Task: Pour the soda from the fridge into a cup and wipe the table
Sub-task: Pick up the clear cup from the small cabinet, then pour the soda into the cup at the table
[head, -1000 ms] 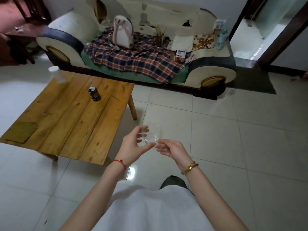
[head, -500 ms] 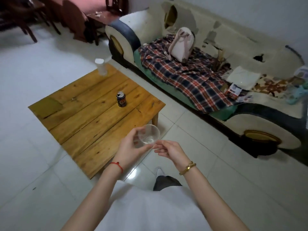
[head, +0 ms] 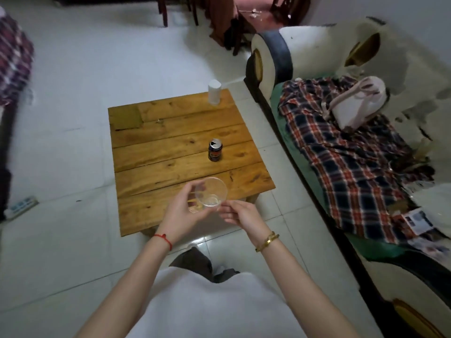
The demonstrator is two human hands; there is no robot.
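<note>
cup (head: 211, 195) held by left hand (head: 181, 213), right hand (head: 240, 212) pinching its base | can (head: 215, 151) upright mid-table (head: 151, 132), straight ahead beyond hands, right slightly nearer | next: probably set cup beside can

Red-navy plaid blanket (head: 346, 152), blue can (head: 215, 150)

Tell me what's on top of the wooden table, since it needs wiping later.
On the wooden table stand an opened soda can mid-table and a white cylindrical container at the far edge. The hands and clear cup cover part of the near edge.
</note>
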